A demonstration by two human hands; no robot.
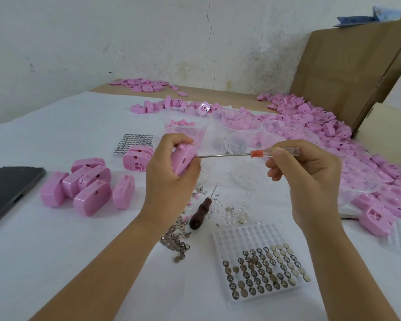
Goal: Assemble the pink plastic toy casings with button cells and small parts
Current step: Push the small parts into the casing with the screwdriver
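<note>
Head view: the left hand (169, 172) is wrapped round a pink casing (183, 159), held up above the white table (56, 251). The right hand (308, 172) pinches the screwdriver (252, 154), its tip touching the casing's side. Button cells (264, 272) sit in a tray near the front edge.

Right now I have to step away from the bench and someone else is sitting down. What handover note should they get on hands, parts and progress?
Left hand grips a pink casing above the table. Right hand holds the screwdriver, tip at the casing's side.
Button cell tray lies nearest, partly filled. Loose button cells, screws and a wooden-handled awl lie under the hands.
Done, apparently: a cluster of closed casings on the left.
Left: finish this casing, then work through the heap of casing parts on the right.
</note>
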